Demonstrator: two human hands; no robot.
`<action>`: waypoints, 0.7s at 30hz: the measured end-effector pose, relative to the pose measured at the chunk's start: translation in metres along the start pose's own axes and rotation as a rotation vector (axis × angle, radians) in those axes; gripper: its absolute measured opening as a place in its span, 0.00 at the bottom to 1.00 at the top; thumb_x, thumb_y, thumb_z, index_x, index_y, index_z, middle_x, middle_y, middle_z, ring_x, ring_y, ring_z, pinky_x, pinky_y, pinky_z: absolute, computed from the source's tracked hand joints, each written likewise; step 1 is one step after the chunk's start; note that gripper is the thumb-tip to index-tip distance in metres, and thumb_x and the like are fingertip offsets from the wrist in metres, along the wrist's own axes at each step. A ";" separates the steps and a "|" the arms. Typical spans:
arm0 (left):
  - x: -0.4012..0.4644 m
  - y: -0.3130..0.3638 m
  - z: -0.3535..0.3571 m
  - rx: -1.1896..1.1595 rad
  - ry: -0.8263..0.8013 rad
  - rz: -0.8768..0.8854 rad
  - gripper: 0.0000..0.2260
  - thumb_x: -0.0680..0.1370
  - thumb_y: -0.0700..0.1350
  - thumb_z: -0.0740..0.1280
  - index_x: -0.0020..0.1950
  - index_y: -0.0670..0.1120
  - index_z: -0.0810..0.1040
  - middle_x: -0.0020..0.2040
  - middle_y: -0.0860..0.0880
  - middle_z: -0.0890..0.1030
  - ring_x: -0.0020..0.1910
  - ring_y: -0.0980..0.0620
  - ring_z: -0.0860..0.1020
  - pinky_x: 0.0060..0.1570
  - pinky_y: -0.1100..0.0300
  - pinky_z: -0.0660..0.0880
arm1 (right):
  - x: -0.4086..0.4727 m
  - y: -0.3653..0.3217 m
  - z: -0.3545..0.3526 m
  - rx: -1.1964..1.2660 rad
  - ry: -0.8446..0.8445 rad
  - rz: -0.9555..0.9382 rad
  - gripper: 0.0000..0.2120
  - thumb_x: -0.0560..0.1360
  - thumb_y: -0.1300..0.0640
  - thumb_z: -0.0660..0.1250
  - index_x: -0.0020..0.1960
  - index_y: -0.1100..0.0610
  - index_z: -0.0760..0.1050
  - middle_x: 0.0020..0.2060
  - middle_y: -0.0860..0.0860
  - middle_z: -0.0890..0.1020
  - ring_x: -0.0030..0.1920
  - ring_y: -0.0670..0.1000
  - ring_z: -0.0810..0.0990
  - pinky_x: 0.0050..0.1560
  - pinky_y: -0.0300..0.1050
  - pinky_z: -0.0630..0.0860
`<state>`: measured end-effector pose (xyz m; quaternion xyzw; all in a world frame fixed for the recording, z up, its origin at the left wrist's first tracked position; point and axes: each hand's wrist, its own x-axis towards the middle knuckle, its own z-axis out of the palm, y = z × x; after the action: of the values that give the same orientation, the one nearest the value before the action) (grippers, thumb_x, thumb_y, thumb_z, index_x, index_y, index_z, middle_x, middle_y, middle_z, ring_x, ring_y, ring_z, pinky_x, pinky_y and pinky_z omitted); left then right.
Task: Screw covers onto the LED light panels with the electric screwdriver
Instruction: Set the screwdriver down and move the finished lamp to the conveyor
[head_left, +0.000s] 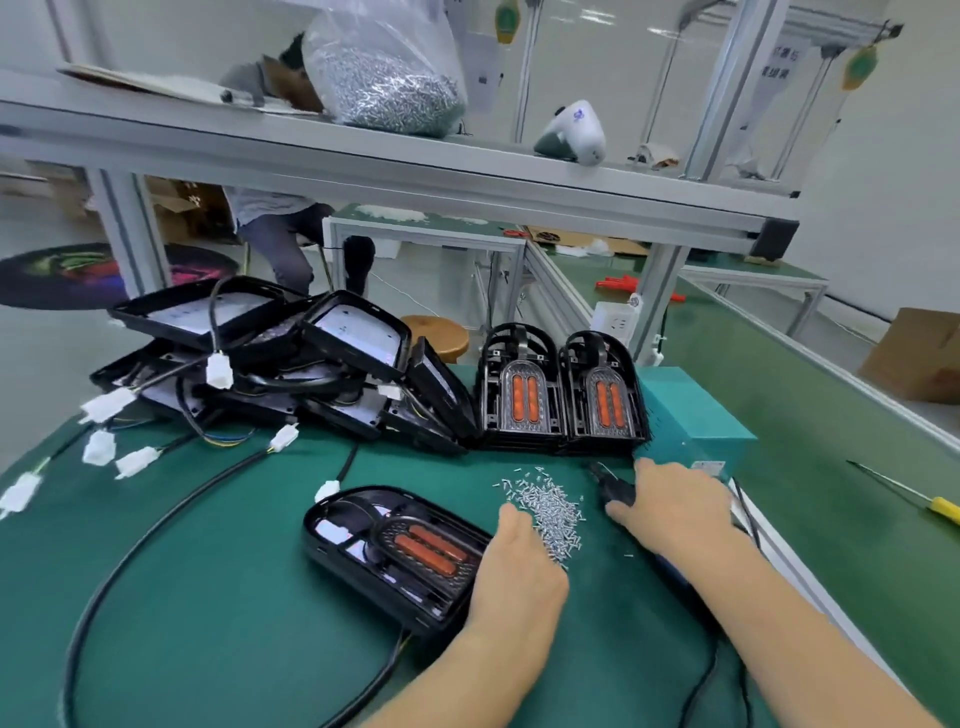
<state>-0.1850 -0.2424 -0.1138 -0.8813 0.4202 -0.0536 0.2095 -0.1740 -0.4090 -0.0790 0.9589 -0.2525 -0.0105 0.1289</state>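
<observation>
Lying beside left hand (511, 566): panel (395, 556)

Left hand (511, 564): palm down, fingers together and reaching forward, forearm angled in from below. Right hand (675, 512): palm down, fingers curled and pointing left, forearm extended from lower right.

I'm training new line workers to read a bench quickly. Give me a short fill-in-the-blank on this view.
1. The loose screws lie in a small heap on the ____ mat.
2. The left hand rests at the edge of the light panel, whose two strips are ____.
3. Upright covers stand in ____ stacks.
4. The yellow-handled screwdriver lies to the person's ____.

Missing: green; orange; two; right
</observation>
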 end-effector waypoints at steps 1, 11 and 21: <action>0.000 0.000 0.001 0.008 -0.001 0.015 0.10 0.78 0.43 0.62 0.58 0.45 0.77 0.52 0.43 0.76 0.56 0.42 0.68 0.66 0.45 0.55 | -0.004 -0.008 -0.008 0.034 0.036 -0.072 0.24 0.76 0.35 0.61 0.64 0.51 0.70 0.53 0.49 0.81 0.53 0.53 0.80 0.38 0.43 0.68; -0.067 -0.017 0.014 -0.230 0.478 -0.112 0.13 0.69 0.41 0.58 0.31 0.49 0.80 0.33 0.51 0.78 0.42 0.49 0.77 0.56 0.52 0.68 | -0.019 -0.100 -0.008 0.715 -0.421 -0.518 0.24 0.74 0.41 0.67 0.65 0.53 0.76 0.61 0.49 0.80 0.58 0.48 0.78 0.59 0.40 0.72; -0.135 -0.113 0.079 -0.835 0.830 -0.724 0.08 0.71 0.53 0.67 0.37 0.50 0.75 0.48 0.56 0.78 0.54 0.53 0.73 0.53 0.58 0.58 | -0.031 -0.118 -0.006 0.928 -0.657 -0.424 0.34 0.52 0.34 0.78 0.52 0.51 0.80 0.48 0.44 0.84 0.50 0.47 0.82 0.51 0.41 0.76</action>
<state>-0.1693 -0.0505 -0.1271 -0.8794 0.1303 -0.2870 -0.3567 -0.1436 -0.2933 -0.1044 0.8911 -0.0606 -0.2200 -0.3924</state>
